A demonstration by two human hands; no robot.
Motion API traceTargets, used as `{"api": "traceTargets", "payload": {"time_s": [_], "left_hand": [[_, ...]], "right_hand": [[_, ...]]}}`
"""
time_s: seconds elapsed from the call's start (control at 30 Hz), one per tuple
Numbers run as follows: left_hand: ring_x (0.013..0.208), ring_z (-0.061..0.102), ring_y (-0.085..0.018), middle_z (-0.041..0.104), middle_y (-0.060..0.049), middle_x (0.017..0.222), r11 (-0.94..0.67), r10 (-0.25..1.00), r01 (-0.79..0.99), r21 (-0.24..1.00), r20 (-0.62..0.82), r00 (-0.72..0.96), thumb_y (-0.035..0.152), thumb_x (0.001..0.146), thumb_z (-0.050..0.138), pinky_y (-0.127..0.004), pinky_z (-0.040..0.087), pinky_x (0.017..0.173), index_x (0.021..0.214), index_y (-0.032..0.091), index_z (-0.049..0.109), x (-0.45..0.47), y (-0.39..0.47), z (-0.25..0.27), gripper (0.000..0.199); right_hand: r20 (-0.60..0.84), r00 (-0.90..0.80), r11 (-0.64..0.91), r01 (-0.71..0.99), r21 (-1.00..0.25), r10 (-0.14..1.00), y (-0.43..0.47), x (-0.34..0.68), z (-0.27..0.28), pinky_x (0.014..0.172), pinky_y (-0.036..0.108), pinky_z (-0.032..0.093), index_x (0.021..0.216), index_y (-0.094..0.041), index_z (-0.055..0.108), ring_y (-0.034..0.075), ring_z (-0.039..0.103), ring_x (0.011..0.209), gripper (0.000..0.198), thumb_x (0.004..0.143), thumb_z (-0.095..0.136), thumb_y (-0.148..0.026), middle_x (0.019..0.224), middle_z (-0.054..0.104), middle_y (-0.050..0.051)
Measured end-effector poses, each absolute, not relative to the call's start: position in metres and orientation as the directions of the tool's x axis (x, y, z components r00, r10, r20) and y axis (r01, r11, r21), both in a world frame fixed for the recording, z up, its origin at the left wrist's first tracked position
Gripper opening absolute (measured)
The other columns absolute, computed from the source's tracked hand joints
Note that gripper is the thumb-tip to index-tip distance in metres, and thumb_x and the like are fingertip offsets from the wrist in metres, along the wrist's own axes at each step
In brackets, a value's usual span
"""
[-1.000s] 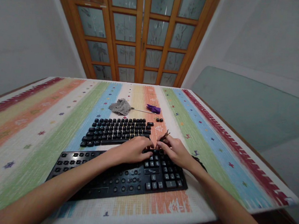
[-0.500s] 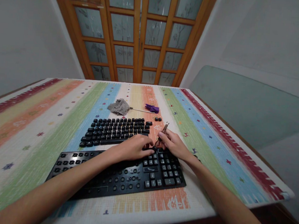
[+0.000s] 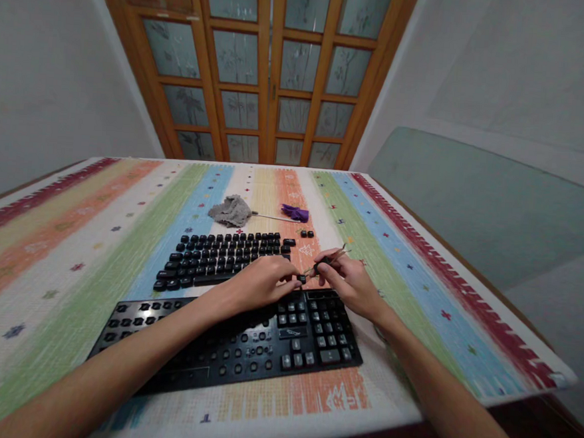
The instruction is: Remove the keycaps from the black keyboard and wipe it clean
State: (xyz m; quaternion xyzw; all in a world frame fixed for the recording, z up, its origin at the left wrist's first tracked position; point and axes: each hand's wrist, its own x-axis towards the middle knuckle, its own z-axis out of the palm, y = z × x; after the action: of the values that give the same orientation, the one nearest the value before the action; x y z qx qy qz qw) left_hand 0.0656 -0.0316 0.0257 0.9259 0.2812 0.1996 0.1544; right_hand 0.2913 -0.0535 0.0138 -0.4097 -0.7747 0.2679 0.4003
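A black keyboard (image 3: 242,365) lies before me, partly under my left forearm. Its left and middle parts show bare switches, while caps remain on the right part. Just above its upper edge, my left hand (image 3: 270,277) pinches a small black keycap (image 3: 302,280) between thumb and fingers. My right hand (image 3: 350,280) is closed around a slim keycap puller (image 3: 337,253), tilted, with its thin wire end reaching toward the keycap. Whether the wire still touches the cap I cannot tell. Rows of loose black keycaps (image 3: 226,260) lie beyond the keyboard.
A crumpled grey cloth (image 3: 230,211) lies behind the loose caps, with a thin metal rod (image 3: 277,218) beside it. To its right are a purple bundle of fabric (image 3: 295,212) and two separate keycaps (image 3: 307,234). The striped tablecloth (image 3: 134,248) covers the table.
My right hand has moved slightly up and right, and the puller has swung from steep to more sideways. A keycap now shows at my left fingertips, off the keyboard.
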Motion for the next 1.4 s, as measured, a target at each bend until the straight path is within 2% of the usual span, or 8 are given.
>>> {"api": "traceTargets", "payload": {"time_s": [0.17,0.3,0.53,0.7,0.9,1.2,1.4], "left_hand": [[0.077,0.061,-0.018,0.067,-0.007,0.081,-0.846,0.529,0.459,0.271,0.316,0.788,0.021,0.094,0.052,-0.031,0.047,0.071,0.084,0.014,0.064,0.062,-0.031,0.031,0.017],[0.078,0.060,-0.019,0.066,-0.007,0.082,-0.862,0.507,0.463,0.207,0.315,0.802,0.023,0.093,0.054,-0.031,0.047,0.072,0.085,0.014,0.064,0.064,-0.025,0.037,0.016],[0.092,0.060,-0.023,0.067,-0.010,0.094,-0.830,0.550,0.545,0.120,0.347,0.760,0.022,0.091,0.053,-0.035,0.048,0.083,0.099,0.015,0.068,0.085,0.020,0.046,0.019],[0.101,0.059,-0.026,0.064,-0.013,0.102,-0.787,0.595,0.617,-0.004,0.262,0.760,0.024,0.092,0.053,-0.036,0.048,0.085,0.101,0.013,0.069,0.120,0.055,0.043,0.022],[0.101,0.059,-0.026,0.064,-0.015,0.102,-0.760,0.628,0.649,-0.029,0.219,0.746,0.020,0.089,0.054,-0.035,0.049,0.083,0.094,0.011,0.071,0.154,0.083,0.027,0.020],[0.108,0.057,-0.027,0.063,-0.016,0.108,-0.717,0.680,0.696,-0.040,0.176,0.711,0.019,0.089,0.052,-0.035,0.050,0.087,0.097,0.010,0.071,0.163,0.098,0.012,0.023],[0.106,0.058,-0.027,0.063,-0.015,0.108,-0.700,0.700,0.714,-0.028,0.170,0.694,0.022,0.089,0.051,-0.035,0.050,0.088,0.098,0.012,0.072,0.160,0.104,0.005,0.025]], "right_hand": [[0.423,-0.280,0.506,0.426,-0.750,0.862,-0.054,0.292,0.018,0.063,0.030,0.053,0.096,-0.020,0.059,0.017,0.066,0.063,0.034,0.097,0.049,-0.052,0.076,0.069,0.004],[0.456,-0.226,0.508,0.427,-0.748,0.861,-0.055,0.293,0.020,0.063,0.030,0.053,0.096,-0.019,0.058,0.017,0.066,0.062,0.033,0.097,0.051,-0.052,0.075,0.068,0.004],[0.494,-0.203,0.526,0.474,-0.706,0.846,-0.056,0.298,0.025,0.064,0.030,0.052,0.095,-0.019,0.059,0.017,0.066,0.064,0.030,0.097,0.051,-0.048,0.079,0.069,0.005],[0.520,-0.241,0.564,0.506,-0.653,0.819,-0.057,0.299,0.024,0.064,0.030,0.051,0.098,-0.019,0.061,0.016,0.065,0.064,0.026,0.098,0.050,-0.043,0.078,0.070,0.005],[0.542,-0.261,0.590,0.517,-0.620,0.799,-0.057,0.299,0.021,0.063,0.031,0.050,0.098,-0.017,0.061,0.017,0.065,0.065,0.027,0.099,0.050,-0.042,0.080,0.070,0.005],[0.555,-0.304,0.619,0.545,-0.566,0.775,-0.059,0.296,0.021,0.063,0.029,0.047,0.093,-0.017,0.062,0.016,0.063,0.065,0.027,0.100,0.050,-0.040,0.078,0.069,0.004],[0.528,-0.314,0.605,0.545,-0.581,0.789,-0.059,0.296,0.019,0.066,0.031,0.047,0.092,-0.015,0.063,0.018,0.064,0.069,0.031,0.100,0.049,-0.041,0.083,0.071,0.008]]}}
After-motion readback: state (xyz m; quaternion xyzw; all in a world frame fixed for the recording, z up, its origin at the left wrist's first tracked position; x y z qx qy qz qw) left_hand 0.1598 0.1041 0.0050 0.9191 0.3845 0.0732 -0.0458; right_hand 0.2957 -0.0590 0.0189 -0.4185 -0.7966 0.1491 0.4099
